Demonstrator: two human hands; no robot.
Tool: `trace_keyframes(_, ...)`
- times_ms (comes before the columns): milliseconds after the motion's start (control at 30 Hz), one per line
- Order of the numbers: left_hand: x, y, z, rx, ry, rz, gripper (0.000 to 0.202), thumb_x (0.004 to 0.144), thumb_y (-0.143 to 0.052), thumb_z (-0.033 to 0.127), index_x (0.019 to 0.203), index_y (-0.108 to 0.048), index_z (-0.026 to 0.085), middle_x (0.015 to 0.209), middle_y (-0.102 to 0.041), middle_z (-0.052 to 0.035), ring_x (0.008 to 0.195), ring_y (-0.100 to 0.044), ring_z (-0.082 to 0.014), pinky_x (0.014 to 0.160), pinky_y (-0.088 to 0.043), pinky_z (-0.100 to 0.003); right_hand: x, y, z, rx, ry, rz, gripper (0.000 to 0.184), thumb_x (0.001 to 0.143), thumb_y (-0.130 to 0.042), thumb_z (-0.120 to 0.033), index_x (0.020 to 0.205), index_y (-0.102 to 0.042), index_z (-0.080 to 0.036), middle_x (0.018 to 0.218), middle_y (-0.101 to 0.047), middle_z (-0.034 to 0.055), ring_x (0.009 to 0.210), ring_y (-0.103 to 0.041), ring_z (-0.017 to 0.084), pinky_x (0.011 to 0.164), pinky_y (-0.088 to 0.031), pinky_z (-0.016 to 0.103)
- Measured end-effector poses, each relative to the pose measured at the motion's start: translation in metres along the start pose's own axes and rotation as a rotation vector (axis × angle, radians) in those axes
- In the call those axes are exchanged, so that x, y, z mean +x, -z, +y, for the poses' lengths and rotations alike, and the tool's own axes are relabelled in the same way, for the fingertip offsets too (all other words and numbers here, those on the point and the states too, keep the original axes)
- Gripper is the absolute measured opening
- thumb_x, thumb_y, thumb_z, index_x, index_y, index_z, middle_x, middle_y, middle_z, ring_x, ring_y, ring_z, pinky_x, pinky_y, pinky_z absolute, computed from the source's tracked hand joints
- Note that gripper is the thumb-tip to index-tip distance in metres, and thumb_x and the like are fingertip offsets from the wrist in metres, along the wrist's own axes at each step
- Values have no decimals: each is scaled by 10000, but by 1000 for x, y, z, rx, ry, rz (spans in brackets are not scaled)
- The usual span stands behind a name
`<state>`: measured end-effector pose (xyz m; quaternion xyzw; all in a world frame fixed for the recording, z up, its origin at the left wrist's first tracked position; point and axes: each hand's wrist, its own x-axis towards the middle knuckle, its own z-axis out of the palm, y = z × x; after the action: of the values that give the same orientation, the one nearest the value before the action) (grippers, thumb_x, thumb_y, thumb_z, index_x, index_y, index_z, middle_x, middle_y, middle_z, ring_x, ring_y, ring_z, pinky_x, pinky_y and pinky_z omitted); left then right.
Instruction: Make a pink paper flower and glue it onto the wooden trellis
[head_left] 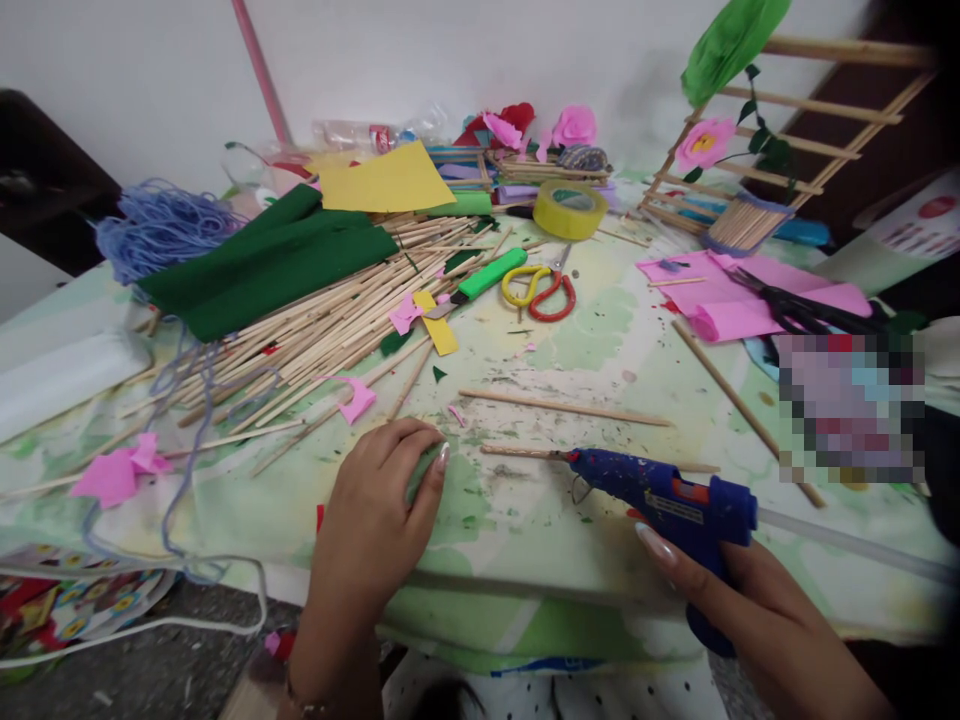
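Note:
My right hand (757,600) is wrapped round the handle of a blue hot glue gun (652,490). Its nozzle points left, over a thin wooden stick (514,451) that looks darker and shiny near the tip. Whether the nozzle touches the stick cannot be made out. My left hand (382,500) rests on the table with fingers bent and thumb apart from them, nothing visible in it, just left of the stick's end. A second wooden stick (566,408) lies roughly parallel behind the first.
Behind lie a green box cutter (491,275), scissors (551,295), yellow tape (570,210) and many sticks (337,300) beneath green paper (262,260). A stick rack with flowers (787,150) stands back right; pink paper (795,290) lies before it. A white cord (195,622) hangs front left.

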<state>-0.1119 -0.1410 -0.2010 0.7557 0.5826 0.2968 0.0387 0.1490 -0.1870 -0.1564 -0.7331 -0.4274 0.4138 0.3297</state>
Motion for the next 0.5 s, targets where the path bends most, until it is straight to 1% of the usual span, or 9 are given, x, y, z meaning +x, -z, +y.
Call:
trace_keyframes(133, 0, 1, 1, -2, -4, 3, 172, 930, -509, 248, 1051, -595, 161, 1083, -636, -100, 1069, -568, -247, 938, -456, -412, 0, 1, 2, -2, -33, -22, 509, 747, -656, -601, 1086, -736, -231, 1111, -746, 62, 1167, -605, 342, 1012, -482, 418)
trace_keyframes(233, 1, 1, 1, -6, 4, -5, 171, 932, -504, 250, 1051, -594, 166, 1089, -634, -97, 1073, -567, -245, 944, -454, -414, 0, 3, 3, -3, -30, -25, 554, 754, -647, -611, 1155, -707, -233, 1208, -706, 66, 1226, -563, 349, 1051, -443, 443)
trace_keyframes(333, 1, 0, 1, -5, 8, -5, 164, 933, -499, 256, 1052, -588, 184, 1085, -636, -87, 1066, -571, -241, 944, -456, -416, 0, 5, 3, -22, -24, -35, 574, 767, -634, -612, 1202, -685, -241, 1204, -708, 70, 1242, -549, 356, 1043, -448, 454)
trace_keyframes(500, 0, 0, 0, -6, 13, -7, 157, 930, -501, 259, 1056, -577, 204, 1096, -636, -83, 1075, -569, -241, 949, -455, -421, 1, 7, 4, -25, -6, -29, 561, 770, -629, -608, 1188, -694, -240, 1203, -707, 73, 1238, -553, 358, 994, -496, 432)
